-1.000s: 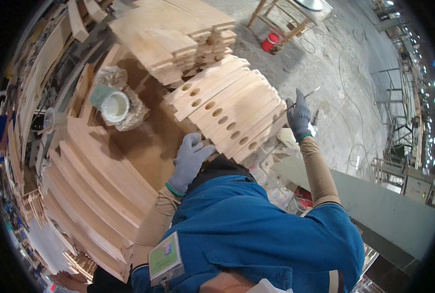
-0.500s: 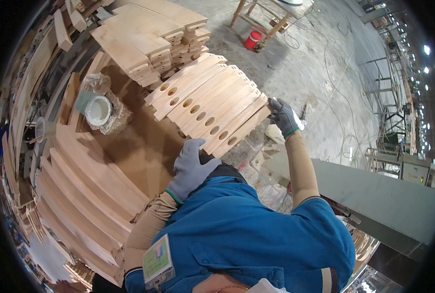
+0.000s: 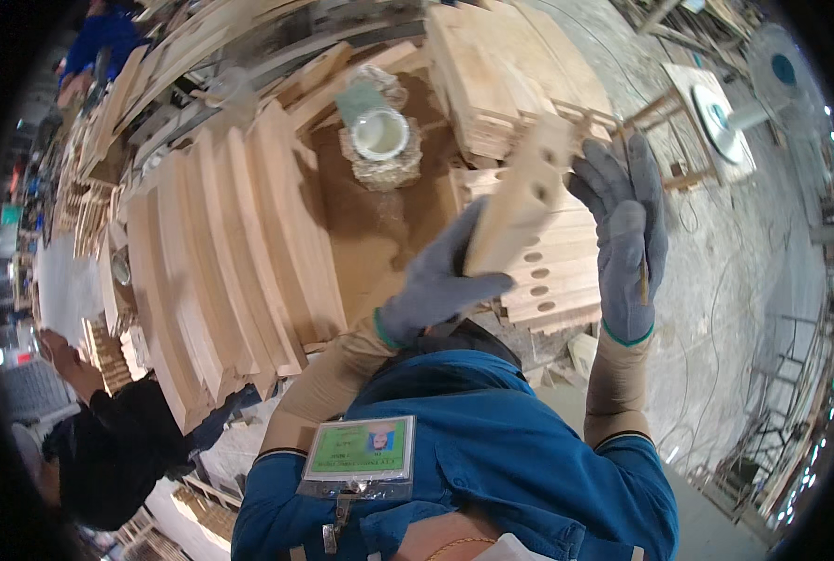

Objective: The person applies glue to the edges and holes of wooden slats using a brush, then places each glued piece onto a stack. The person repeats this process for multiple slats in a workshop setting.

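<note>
One pale wooden slat (image 3: 515,206) sits at the centre of my view, held at a tilt in front of the person's body, its near end low and its far end up towards the right. It looks slightly blurred to me, but dark holes show near its far end. The gloved left hand (image 3: 440,285) grips its lower part, thumb on the near side and fingers reaching behind. The gloved right hand (image 3: 630,238) stands upright just beside the far end, fingers stretched out, with a thin stick (image 3: 643,280) held against its palm; I cannot tell whether those fingertips touch the wood.

Behind the slat I see a row of similar slats (image 3: 566,271) lying side by side, oval holes along their near ends. Beyond them stands a taller stack of broad boards (image 3: 520,70). On a brown surface (image 3: 365,266) to the left, I make out a white tub (image 3: 381,134) seated in crumpled clear wrapping (image 3: 384,171). Further left, long curved wooden parts (image 3: 220,252) lean together in a row. Out at my lower left is another person (image 3: 117,458) in dark clothes; at upper right, a small wooden table (image 3: 681,86) stands on the grey floor (image 3: 725,252).
</note>
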Motion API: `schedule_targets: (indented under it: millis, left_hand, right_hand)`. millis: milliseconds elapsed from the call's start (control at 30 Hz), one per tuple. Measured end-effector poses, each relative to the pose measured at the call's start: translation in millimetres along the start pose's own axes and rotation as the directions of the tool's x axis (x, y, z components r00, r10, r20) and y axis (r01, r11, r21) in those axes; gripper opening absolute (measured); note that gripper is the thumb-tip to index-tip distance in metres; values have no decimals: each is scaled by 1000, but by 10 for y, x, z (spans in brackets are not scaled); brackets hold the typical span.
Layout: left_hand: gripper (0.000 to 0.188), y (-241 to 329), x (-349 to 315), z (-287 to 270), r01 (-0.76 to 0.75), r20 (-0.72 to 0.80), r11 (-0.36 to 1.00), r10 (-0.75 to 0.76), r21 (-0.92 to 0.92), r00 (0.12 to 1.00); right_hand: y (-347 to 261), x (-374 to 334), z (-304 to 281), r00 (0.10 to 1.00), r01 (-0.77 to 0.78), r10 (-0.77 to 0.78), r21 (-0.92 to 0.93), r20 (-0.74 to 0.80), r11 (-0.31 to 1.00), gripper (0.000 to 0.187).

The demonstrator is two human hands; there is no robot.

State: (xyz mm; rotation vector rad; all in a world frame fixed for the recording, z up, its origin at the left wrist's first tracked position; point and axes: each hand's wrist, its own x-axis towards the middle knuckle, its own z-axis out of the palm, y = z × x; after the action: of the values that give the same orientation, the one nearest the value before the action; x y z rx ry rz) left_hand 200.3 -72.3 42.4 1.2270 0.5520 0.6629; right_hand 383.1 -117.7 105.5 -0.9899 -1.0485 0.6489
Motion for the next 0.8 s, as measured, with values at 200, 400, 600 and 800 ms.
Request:
schedule_targets:
  millis: [200,400,600,800]
  left_hand:
    - [62,104,-622,-1008,15,-450,970,-127,-243,884]
    - [58,131,-1026,-1387,111,-483,928,-285,-356,828]
    - [62,21,-1135,-1513,150,-444,876,-373,-459,815]
    - [63,10,-1099,-1564,147,-417,829,-415,-540,809]
  right_hand:
    - [701,501,584,911,-373,383,-92,150,923,17]
    - [1733,767,1039,887,-400,415,-110,201,910,10]
    - [2156,907,1097,870,-273,381,-337,314,901,9]
    - [2083,1014,1069,903,-279,348,-271,254,921,15]
